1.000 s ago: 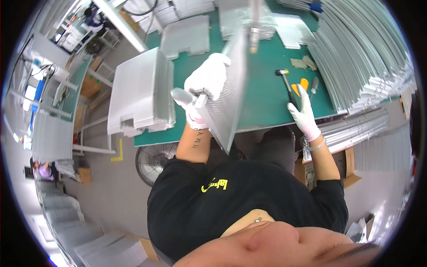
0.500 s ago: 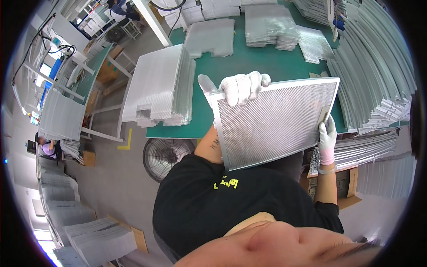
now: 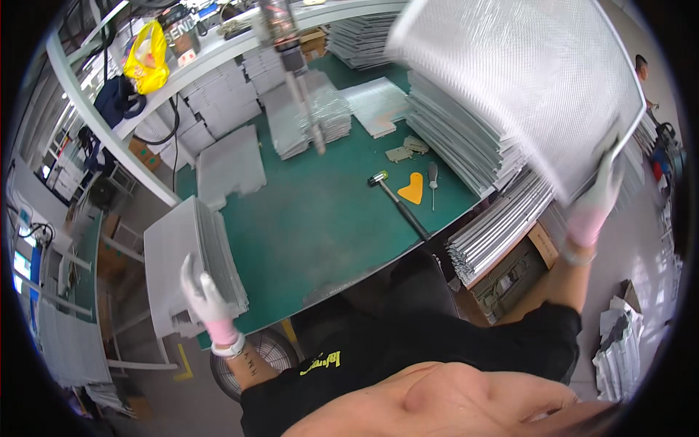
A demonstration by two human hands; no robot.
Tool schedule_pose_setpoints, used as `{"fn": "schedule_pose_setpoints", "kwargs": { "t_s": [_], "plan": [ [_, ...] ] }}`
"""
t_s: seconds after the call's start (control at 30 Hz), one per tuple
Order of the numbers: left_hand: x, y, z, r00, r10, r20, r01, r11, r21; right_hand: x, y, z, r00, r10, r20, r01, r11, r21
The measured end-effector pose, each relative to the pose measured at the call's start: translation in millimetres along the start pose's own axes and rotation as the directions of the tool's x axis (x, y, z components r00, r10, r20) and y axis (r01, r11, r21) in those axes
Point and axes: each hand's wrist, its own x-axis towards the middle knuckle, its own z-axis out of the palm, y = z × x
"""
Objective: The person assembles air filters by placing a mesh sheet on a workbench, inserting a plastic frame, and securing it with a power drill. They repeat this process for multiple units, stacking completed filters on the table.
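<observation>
In my raised right hand (image 3: 595, 200) is a framed metal mesh filter panel (image 3: 539, 80), gripped at its lower right edge. The panel is tilted, slightly blurred, and above the stacked panels (image 3: 459, 135) at the table's right. White gloves with pink cuffs cover both my hands. On the left, my left hand (image 3: 207, 297) holds nothing, its fingers apart. It is nearest to a stack of silvery mesh sheets (image 3: 175, 247) at the table's left edge; whether it touches them I cannot tell.
On the green table (image 3: 306, 233) lie a mallet (image 3: 400, 205), a yellow scraper (image 3: 412, 188) and a screwdriver (image 3: 433, 182). A blurred tool (image 3: 297, 80) hangs over the back. More panels (image 3: 502, 226) lie below the right edge. A floor fan (image 3: 266, 357) stands at lower left.
My left hand has let go of the panel and moved left to the mesh sheets. My right hand has swung the panel up and right. The view has turned right.
</observation>
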Motion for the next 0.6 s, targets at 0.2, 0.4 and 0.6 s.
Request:
{"fn": "schedule_pose_setpoints", "kwargs": {
  "t_s": [0.2,0.4,0.6],
  "plan": [
    [-8,-56,-38,0.825,-0.561,0.065,0.217,0.422,0.880,219,-9,10,0.983,-0.098,0.153,0.062,0.972,0.225],
    [8,-7,-39,0.762,-0.644,0.076,0.217,0.363,0.906,248,-20,105,0.873,0.308,0.378,0.078,0.677,-0.732],
    [41,4,-52,0.751,-0.585,0.306,0.039,0.502,0.864,265,32,89,0.842,-0.532,0.089,0.503,0.713,-0.489]
  ]
}}
